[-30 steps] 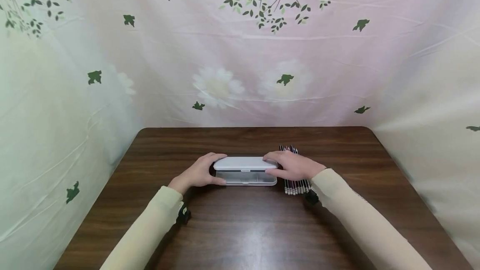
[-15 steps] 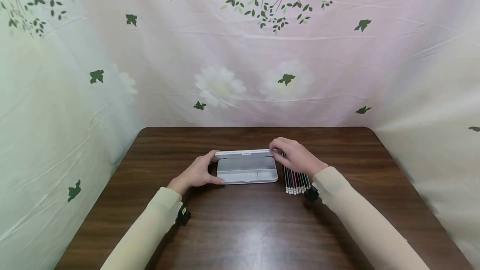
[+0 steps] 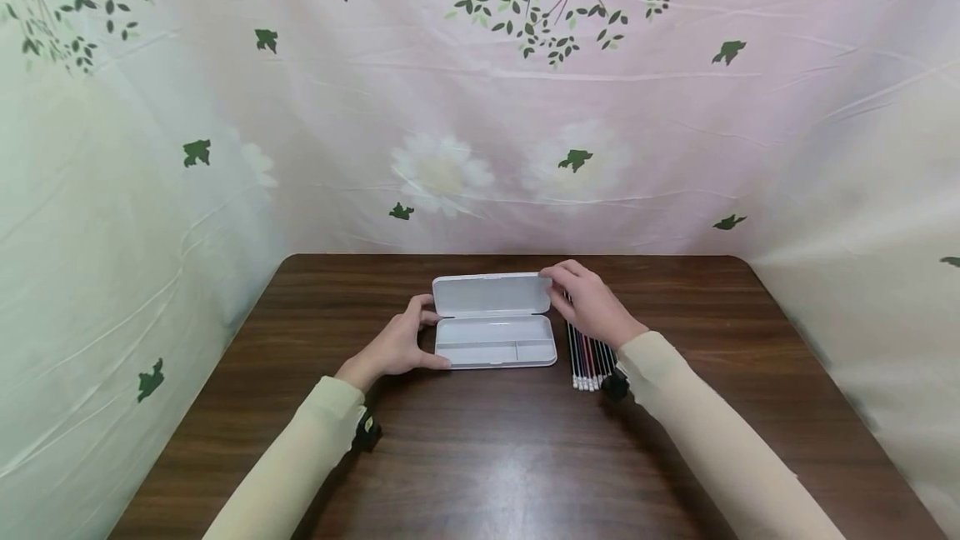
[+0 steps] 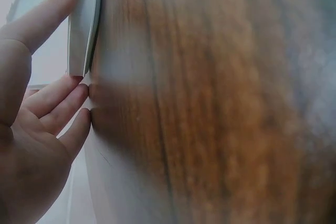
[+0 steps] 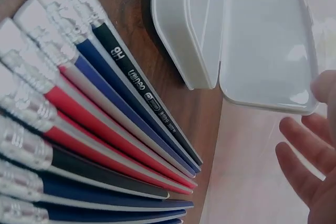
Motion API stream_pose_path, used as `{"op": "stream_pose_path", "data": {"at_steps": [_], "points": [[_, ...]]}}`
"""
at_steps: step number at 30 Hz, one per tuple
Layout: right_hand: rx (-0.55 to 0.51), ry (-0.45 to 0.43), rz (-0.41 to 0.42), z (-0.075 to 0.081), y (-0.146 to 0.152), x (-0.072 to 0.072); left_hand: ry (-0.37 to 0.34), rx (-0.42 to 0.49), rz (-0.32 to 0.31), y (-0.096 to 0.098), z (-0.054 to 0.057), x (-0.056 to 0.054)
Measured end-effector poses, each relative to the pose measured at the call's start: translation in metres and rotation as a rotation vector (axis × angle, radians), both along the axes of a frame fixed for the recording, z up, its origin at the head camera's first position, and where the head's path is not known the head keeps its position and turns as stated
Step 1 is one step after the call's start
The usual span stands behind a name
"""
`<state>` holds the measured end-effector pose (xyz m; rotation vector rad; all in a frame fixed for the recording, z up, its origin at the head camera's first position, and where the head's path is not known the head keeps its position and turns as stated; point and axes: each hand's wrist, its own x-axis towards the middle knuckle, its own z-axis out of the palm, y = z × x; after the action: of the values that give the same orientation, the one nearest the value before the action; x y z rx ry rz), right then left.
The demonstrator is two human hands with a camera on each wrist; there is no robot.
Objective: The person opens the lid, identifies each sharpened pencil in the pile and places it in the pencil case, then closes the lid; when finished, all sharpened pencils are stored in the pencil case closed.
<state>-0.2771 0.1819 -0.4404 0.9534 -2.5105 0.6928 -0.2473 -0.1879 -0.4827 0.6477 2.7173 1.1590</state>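
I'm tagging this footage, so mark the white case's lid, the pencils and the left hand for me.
Lid (image 3: 491, 296): head view, its inner face.
Pencils (image 5: 100, 125): right wrist view, on a red barrel.
Left hand (image 3: 397, 344): head view, back of the hand.

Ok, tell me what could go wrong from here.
The lid might swing back down if the right grip comes off its corner, where contact looks slight. The pencils lie side by side beneath that grip, so a low sweep could scatter them. The pencil case might slide if the left grip at its end loosens.
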Motion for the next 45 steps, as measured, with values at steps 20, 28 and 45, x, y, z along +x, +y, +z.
{"op": "stream_pose_path", "data": {"at_steps": [20,28,45], "points": [[0.28,-0.049,-0.103,-0.024,-0.002,-0.004,0.006,-0.139,-0.014,-0.002,0.002,0.001],[0.357,-0.023,-0.087,-0.026,-0.006,-0.001,-0.015,-0.154,-0.018,-0.002,0.003,0.001],[0.316,-0.128,-0.1,-0.022,0.001,0.008,-0.04,-0.146,-0.025,-0.002,0.002,-0.001]]}}
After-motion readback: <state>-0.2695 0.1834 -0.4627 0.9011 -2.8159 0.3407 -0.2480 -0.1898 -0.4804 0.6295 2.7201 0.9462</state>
